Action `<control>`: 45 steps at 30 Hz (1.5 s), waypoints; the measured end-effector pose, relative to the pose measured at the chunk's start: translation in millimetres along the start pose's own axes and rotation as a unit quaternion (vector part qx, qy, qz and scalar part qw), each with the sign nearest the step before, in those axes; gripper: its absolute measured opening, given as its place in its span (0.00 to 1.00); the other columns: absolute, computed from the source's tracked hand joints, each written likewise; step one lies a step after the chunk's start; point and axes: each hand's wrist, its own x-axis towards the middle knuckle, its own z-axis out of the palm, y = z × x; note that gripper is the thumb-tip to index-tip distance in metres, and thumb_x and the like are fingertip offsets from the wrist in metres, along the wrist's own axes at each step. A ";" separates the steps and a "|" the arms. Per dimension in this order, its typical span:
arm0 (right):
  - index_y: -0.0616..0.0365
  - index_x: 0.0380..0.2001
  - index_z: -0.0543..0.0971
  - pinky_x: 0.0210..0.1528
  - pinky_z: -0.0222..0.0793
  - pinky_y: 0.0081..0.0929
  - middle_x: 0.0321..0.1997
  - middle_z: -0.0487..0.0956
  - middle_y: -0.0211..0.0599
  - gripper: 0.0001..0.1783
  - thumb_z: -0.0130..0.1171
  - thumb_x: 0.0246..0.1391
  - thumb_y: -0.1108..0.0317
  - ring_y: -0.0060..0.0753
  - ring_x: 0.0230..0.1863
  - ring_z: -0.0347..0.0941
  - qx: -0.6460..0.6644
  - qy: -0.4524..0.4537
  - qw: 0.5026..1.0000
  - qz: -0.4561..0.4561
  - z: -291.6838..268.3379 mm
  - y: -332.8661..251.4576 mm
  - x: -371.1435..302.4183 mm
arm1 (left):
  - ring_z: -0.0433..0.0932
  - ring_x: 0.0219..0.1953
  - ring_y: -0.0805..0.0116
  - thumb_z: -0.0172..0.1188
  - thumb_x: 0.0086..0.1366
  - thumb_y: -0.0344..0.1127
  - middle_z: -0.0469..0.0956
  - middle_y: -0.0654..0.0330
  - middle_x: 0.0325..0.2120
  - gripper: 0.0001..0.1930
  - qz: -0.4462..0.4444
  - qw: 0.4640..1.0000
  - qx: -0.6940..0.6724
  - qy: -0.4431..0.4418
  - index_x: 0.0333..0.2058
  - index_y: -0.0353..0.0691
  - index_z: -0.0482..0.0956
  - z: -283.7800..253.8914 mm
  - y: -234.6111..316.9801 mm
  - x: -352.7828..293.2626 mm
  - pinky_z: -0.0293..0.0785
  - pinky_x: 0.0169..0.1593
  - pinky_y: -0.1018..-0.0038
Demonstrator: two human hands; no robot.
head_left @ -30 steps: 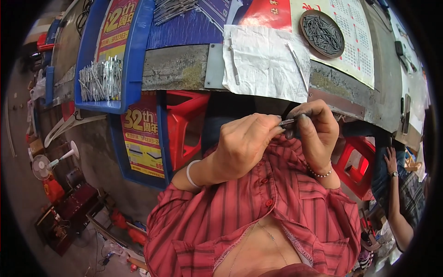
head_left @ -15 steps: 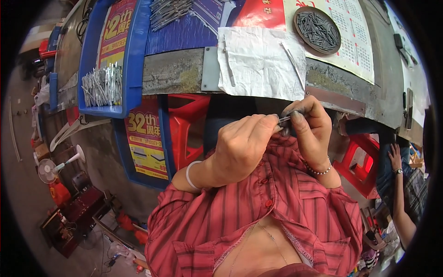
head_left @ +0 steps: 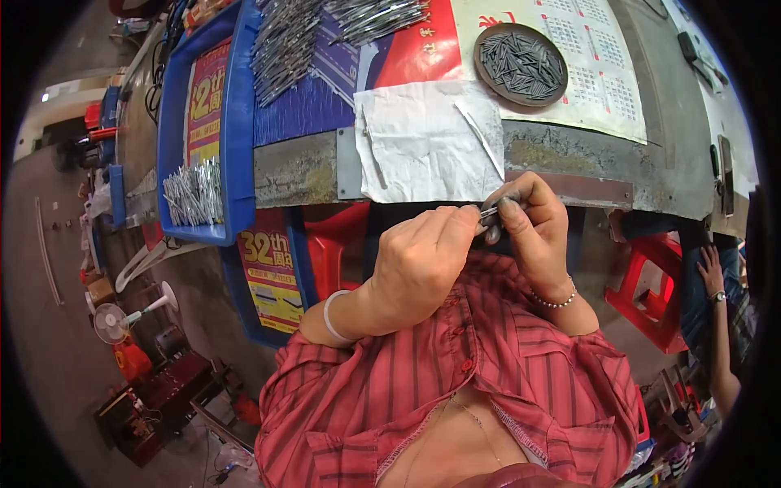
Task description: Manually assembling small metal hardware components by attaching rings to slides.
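Note:
Just in front of my chest, below the table's front edge, my two hands meet fingertip to fingertip. My left hand [head_left: 429, 259] pinches a slim silvery metal piece [head_left: 488, 214] between thumb and fingers. The fingers of my right hand [head_left: 534, 236] are curled closed around its other end, so most of it is hidden. Beyond them a creased white sheet [head_left: 427, 154] lies at the table edge, with one slim metal piece [head_left: 482, 138] on its right and another [head_left: 374, 159] on its left. A round brown dish [head_left: 529, 103] behind it holds many short dark pointed pins [head_left: 523, 63].
On the left, a blue tray [head_left: 238, 122] holds a heap of slim silvery pieces [head_left: 194, 193]. More are piled [head_left: 285, 49] at the far side. Red stools [head_left: 648, 289] stand under the table. Another person's hand [head_left: 712, 272] rests at the right. A fan [head_left: 111, 323] stands at left.
The view has shifted, so the table and its things appear lower and more of the far piles shows. Both hands keep their pinch on the metal piece, with small finger movement.

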 end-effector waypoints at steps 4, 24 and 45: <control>0.63 0.33 0.69 0.29 0.66 0.15 0.27 0.75 0.33 0.07 0.50 0.60 0.70 0.17 0.25 0.70 0.038 0.010 0.999 -0.005 -10.3 -4.7 7.2 | 0.77 0.24 0.56 0.62 0.51 0.21 0.75 0.52 0.24 0.11 0.015 0.999 0.016 -0.023 0.34 0.32 0.72 1.1 1.5 17.6 0.72 0.25 0.68; 0.63 0.34 0.70 0.27 0.68 0.26 0.28 0.76 0.44 0.09 0.56 0.48 0.79 0.38 0.24 0.73 -0.321 0.195 0.872 -0.315 -77.5 8.7 17.2 | 0.76 0.33 0.53 0.61 0.53 0.35 0.77 0.54 0.28 0.07 0.100 0.979 0.179 0.018 0.30 0.39 0.81 52.5 -194.3 320.4 0.72 0.39 0.63; 0.64 0.36 0.71 0.28 0.65 0.17 0.28 0.72 0.32 0.06 0.51 0.60 0.72 0.20 0.26 0.66 -0.393 0.237 0.849 -0.262 -82.0 16.6 20.8 | 0.77 0.27 0.74 0.58 0.55 0.32 0.80 0.57 0.24 0.09 -0.371 0.918 0.110 0.083 0.33 0.33 0.80 -221.0 -203.5 -98.6 0.72 0.33 0.77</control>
